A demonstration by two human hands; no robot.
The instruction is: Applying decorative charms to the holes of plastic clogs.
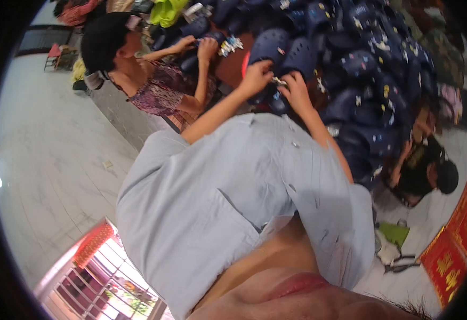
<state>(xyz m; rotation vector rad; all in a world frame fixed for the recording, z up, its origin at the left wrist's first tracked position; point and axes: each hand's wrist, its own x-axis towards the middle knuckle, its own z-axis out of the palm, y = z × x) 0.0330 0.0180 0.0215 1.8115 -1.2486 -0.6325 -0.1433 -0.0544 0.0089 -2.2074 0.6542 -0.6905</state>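
Head view: left hand (256, 74) steadies a navy clog (270, 47) while right hand (296, 88) pinches a small charm (279, 81) against it.

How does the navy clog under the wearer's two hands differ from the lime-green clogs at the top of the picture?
The navy clog is dark blue; the lime-green clogs are bright yellow-green. The navy clog lies right beside the left hand and right hand, which pinch a small pale piece at its edge; no hand touches the lime-green clogs. Both are foam clogs in the same heap.
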